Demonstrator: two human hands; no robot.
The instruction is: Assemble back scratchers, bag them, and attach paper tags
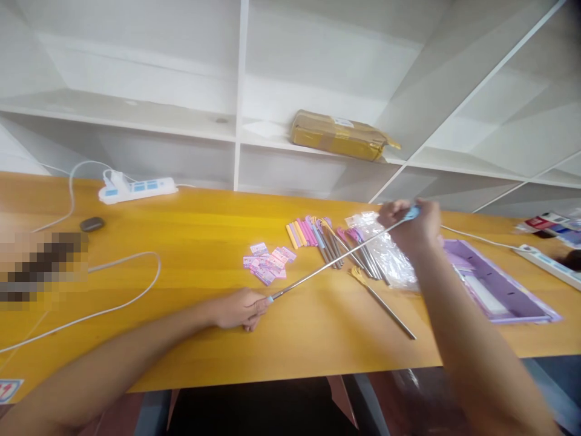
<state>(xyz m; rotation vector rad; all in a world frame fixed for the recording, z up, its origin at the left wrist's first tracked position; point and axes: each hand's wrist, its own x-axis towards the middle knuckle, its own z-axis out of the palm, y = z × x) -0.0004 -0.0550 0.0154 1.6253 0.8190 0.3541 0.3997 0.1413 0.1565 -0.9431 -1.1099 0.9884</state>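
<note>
A long thin metal rod stretches diagonally between my two hands above the table. My left hand is closed on its lower end, at a light blue grip. At the raised end, my right hand is closed around a light blue part. Beneath and behind the rod lie several metal rods with coloured tops, beside pink and yellow tubes. Small printed cards are scattered to their left. Nearer the front edge, a separate rod with a yellow top lies on the wood.
The yellow wooden table holds a purple box, clear plastic bags, a white power strip and a dark oval object. White cables cross the left side. A taped parcel rests on the shelf behind.
</note>
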